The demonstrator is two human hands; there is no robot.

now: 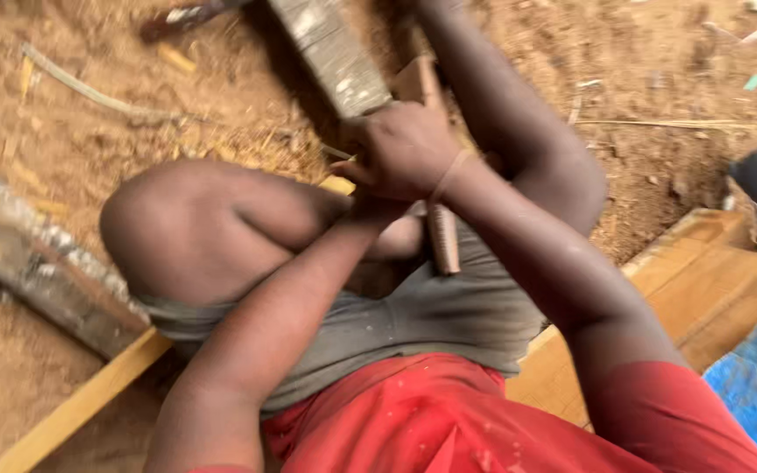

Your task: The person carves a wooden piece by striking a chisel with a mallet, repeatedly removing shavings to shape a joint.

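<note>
Right hand fisted, fingers curled; left hand hidden beneath it

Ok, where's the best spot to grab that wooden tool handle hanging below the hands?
Probably the free lower end of the wooden handle, coming from the right side. That end hangs bare below the right hand, while the knee blocks the left approach and the upper part sits hidden under the hands.

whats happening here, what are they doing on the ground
A person in a red shirt sits on sandy ground, knee drawn up over a light wooden plank. Their right hand is closed around a tool with a wooden handle. The left hand is hidden beneath it. A weathered board lies just ahead, and a wooden frame sits beside them.
</note>
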